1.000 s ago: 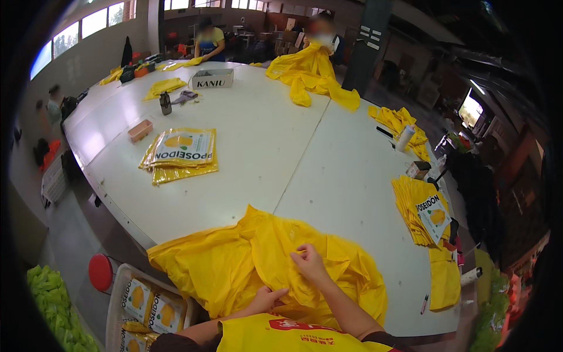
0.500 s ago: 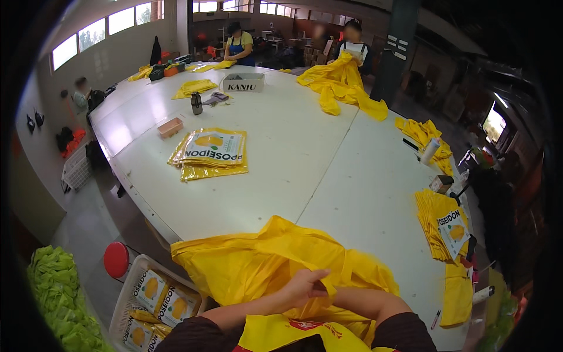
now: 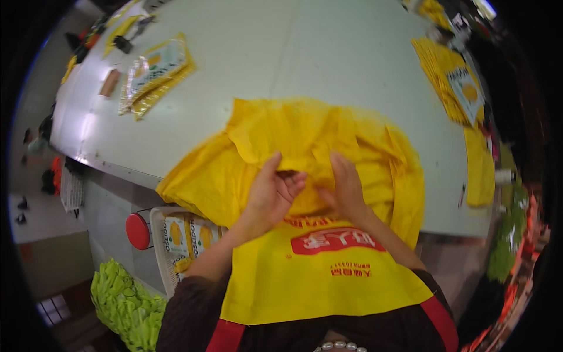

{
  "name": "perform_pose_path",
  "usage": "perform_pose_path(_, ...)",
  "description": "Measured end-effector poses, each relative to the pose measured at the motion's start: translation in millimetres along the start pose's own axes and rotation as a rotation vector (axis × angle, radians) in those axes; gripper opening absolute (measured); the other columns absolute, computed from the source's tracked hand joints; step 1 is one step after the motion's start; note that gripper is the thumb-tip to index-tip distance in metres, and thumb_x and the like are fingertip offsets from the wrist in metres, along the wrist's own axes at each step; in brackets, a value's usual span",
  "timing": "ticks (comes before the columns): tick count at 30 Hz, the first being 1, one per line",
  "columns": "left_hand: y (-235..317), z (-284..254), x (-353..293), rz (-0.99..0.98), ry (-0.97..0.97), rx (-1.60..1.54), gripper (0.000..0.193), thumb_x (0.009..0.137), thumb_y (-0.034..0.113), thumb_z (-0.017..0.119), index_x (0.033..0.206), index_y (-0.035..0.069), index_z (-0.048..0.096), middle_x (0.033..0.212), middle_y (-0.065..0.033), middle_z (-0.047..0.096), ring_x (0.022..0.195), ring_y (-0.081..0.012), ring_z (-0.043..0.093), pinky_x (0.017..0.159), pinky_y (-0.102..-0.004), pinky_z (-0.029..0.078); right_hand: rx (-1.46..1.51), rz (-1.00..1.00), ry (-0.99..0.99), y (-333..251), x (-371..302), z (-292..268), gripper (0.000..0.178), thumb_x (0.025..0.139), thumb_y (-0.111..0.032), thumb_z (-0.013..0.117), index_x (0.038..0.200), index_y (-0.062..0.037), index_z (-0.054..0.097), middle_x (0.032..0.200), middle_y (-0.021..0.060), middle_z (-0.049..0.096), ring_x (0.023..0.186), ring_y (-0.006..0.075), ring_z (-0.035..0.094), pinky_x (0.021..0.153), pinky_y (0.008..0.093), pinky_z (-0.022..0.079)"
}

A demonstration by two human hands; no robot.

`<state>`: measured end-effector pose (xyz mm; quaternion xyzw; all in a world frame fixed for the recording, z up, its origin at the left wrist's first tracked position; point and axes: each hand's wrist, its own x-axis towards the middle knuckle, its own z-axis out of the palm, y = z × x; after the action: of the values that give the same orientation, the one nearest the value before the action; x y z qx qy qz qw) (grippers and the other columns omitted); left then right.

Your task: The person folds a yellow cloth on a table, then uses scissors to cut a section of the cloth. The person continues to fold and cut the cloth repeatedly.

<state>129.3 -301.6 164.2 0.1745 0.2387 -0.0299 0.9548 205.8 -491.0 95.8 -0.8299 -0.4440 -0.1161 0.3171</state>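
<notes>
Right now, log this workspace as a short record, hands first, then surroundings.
Left hand: over yellow material, fingers partly curled; grip unclear
Right hand: over yellow material, apart from left hand; grip unclear
Yellow material: rumpled, on white table, at near edge
Table, left: yellow printed packages
Table, right: fanned yellow stack
Lower left: red stool, white crate holding printed packages, green heap

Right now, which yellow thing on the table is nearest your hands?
The large rumpled garment, at the left hand and right hand; the glossy packet pile and fanned stack lie farther off.
</notes>
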Motion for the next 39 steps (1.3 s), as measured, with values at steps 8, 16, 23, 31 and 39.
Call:
perform_pose_path(8,-16.7,-37.6,23.8,0.692,-0.162,1.258,0.037,0.083,0.025,0.062,0.111,0.002,0.055,0.104,-0.0138,0.059,0.101,-0.0281,0.056,0.085,-0.0399,0.047,0.684,0.599,0.362,43.2,-26.1,33.5,0.054,0.075,0.002,0.064,0.125,-0.0023,0.042,0.116,0.0173,0.05,0.099,0.0276,0.054,0.081,0.0343,0.047)
perform_pose_path(16,-45.7,-82.4,68.3,1.034,-0.305,2.238,0.07,0.061,0.027,0.075,0.122,0.007,0.047,0.112,-0.0194,0.051,0.106,-0.0363,0.05,0.091,-0.0452,0.04,0.691,0.489,-0.027,24.1,8.7,17.3,0.031,0.089,-0.004,0.048,0.119,-0.0004,0.045,0.084,0.0171,0.06,0.077,0.0258,0.061,0.069,0.0307,0.047)
perform_pose_path(23,-5.7,-94.0,41.3,0.9,-0.28,2.085,0.041,0.067,0.014,0.068,0.108,0.01,0.061,0.09,-0.0103,0.056,0.083,-0.0284,0.057,0.071,-0.0377,0.047,0.102,0.207,-0.48,99.0,49.1,-55.0,0.024,0.084,-0.028,0.061,0.092,-0.0053,0.059,0.075,0.0156,0.061,0.065,0.0351,0.058,0.057,0.0368,0.046)
perform_pose_path(31,7.8,-114.0,14.8,0.747,-0.125,1.943,0.028,0.076,0.017,0.07,0.101,0.006,0.061,0.096,-0.0126,0.058,0.091,-0.0317,0.055,0.079,-0.0392,0.046,0.028,0.04,-0.401,106.9,20.7,-42.5,0.04,0.08,-0.039,0.063,0.103,-0.0062,0.059,0.093,0.0126,0.062,0.089,0.0318,0.058,0.077,0.0391,0.047)
perform_pose_path(39,34.9,-96.6,57.0,1.075,0.223,1.711,0.029,0.077,0.01,0.069,0.103,0.003,0.057,0.101,-0.0137,0.058,0.099,-0.0274,0.055,0.081,-0.0337,0.046,-0.255,0.291,0.154,111.7,20.2,-27.0,0.034,0.081,-0.028,0.062,0.104,-0.0036,0.057,0.097,0.0115,0.059,0.092,0.0286,0.054,0.081,0.0368,0.045)
